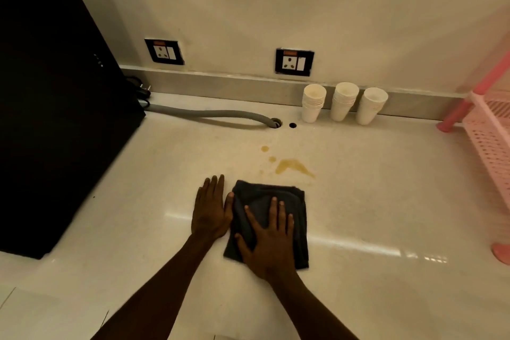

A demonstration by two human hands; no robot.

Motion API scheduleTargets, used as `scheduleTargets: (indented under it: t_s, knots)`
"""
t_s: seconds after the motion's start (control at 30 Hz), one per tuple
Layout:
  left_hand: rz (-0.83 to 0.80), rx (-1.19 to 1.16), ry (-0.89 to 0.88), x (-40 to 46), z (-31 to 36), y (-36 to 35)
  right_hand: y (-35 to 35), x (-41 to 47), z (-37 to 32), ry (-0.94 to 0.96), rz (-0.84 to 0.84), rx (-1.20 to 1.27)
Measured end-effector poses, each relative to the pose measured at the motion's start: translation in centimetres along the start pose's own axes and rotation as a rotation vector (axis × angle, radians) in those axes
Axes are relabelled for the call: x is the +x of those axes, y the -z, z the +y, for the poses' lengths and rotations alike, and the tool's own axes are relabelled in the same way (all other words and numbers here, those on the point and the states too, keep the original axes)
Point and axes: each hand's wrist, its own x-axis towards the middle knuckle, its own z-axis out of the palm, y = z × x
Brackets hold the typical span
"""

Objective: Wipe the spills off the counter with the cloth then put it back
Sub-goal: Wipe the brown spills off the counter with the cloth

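Black box [55, 107] sits far left, hose [209, 116] running along the back. Left hand [211, 210] lies flat and open on the counter [386, 201], gripping nothing, thumb touching the cloth [296, 201]. Right hand [269, 243] presses spread fingers on top of that folded cloth, pinning rather than clutching. Spill [292, 166] waits just beyond, unwiped. Push too wide and it likely smears toward the cups [343, 103] and pink rack [488, 130].
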Motion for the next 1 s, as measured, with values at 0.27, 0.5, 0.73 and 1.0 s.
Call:
scheduleTargets:
  t_s: [0.27, 0.5, 0.73, 1.0]
  knots:
    - [0.037, 0.034, -0.047, 4.3, 1.9, -0.2, 3.2, -2.8, 8.7, -0.319, 0.042, -0.086]
    - [-0.066, 0.044, -0.093, 6.6, 1.0, -1.5, 6.0, 4.1, 14.3, -0.495, 0.112, -0.071]
    - [-0.05, 0.069, -0.102, 6.8, 0.8, -1.8, 5.2, 12.3, 13.6, -0.352, 0.017, -0.045]
    - [-0.074, 0.056, -0.086, 6.8, 0.9, -1.6, 4.5, 13.1, 12.7, -0.136, 0.012, 0.238]
